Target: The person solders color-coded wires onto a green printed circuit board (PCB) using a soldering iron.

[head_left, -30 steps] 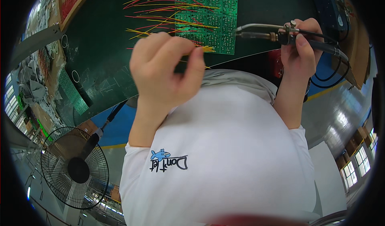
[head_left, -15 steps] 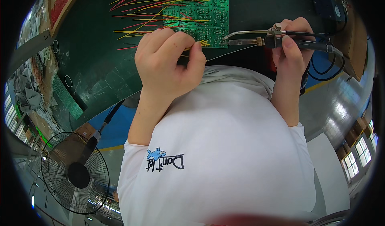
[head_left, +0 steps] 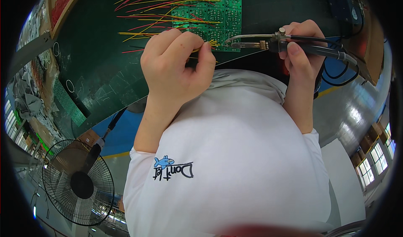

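My left hand (head_left: 178, 62) is closed in a pinch on a small bundle of yellow wires (head_left: 213, 44), whose ends point right over the lower part of a green circuit board panel (head_left: 231, 14). My right hand (head_left: 305, 48) grips a soldering iron (head_left: 275, 43) with a thin metal feed tube along its upper side. The iron's tip and the tube's end are over the panel's lower edge, close to the wire ends; whether they touch cannot be made out. Red, yellow and black wires (head_left: 145, 16) fan out leftward from the panel.
The panel lies on a dark green work mat (head_left: 105, 69). A wooden-edged tray of red wires (head_left: 63, 6) is at the far left. A black fan (head_left: 79, 184) stands lower left. Black cables (head_left: 342, 83) hang at the right, beside a dark blue box (head_left: 342, 3).
My right hand has moved the soldering iron left, bringing its tip to the wire ends. The circuit board panel has shifted very slightly right. My left hand keeps its pinch nearly in place.
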A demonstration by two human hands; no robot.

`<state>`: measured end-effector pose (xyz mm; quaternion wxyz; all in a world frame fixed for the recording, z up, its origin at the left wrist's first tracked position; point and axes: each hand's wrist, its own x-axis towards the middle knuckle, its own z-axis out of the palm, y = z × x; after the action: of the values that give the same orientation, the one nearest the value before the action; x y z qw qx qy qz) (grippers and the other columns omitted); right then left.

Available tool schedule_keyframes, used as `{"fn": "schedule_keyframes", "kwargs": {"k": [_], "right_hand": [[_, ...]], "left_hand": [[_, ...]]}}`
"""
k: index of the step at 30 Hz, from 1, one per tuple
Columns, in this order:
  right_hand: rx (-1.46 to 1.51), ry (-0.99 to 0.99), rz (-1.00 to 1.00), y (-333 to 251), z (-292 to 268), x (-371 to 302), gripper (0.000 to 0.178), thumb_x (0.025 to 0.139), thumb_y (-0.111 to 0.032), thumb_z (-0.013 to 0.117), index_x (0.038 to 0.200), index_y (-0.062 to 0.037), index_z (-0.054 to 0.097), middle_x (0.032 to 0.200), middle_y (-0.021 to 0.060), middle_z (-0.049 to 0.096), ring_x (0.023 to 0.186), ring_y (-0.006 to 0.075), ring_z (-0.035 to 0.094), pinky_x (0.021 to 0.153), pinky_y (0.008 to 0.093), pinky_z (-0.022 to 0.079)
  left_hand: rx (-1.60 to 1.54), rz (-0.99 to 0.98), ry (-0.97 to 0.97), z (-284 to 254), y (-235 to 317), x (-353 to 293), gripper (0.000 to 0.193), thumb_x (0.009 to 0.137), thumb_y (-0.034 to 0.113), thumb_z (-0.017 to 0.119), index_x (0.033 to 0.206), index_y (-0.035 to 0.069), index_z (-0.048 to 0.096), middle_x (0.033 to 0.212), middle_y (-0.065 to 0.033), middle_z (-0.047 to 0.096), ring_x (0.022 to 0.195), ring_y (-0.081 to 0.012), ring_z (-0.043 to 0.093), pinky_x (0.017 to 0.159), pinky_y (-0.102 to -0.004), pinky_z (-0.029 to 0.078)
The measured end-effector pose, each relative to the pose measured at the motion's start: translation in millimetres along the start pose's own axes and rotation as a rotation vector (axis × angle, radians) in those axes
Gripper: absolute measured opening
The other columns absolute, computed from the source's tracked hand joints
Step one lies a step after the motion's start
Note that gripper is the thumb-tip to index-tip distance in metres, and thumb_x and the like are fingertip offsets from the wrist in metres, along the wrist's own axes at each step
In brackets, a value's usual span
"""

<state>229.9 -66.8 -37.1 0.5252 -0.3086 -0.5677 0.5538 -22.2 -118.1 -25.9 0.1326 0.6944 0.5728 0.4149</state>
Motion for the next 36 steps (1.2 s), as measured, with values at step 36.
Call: {"fn": "schedule_keyframes", "kwargs": {"k": [36], "right_hand": [[0.523, 0.105, 0.158, 2.3, -23.2, 2.0, 0.015, 0.088, -0.003, 0.061, 0.093, -0.0036, 0.047, 0.089, 0.0076, 0.056, 0.080, 0.0116, 0.060, 0.075, 0.0288, 0.057]], "left_hand": [[0.421, 0.077, -0.388, -99.4, 36.9, 94.4, 0.014, 0.088, 0.020, 0.065, 0.078, 0.010, 0.064, 0.071, -0.0078, 0.066, 0.070, -0.0267, 0.068, 0.061, -0.0407, 0.050]]}}
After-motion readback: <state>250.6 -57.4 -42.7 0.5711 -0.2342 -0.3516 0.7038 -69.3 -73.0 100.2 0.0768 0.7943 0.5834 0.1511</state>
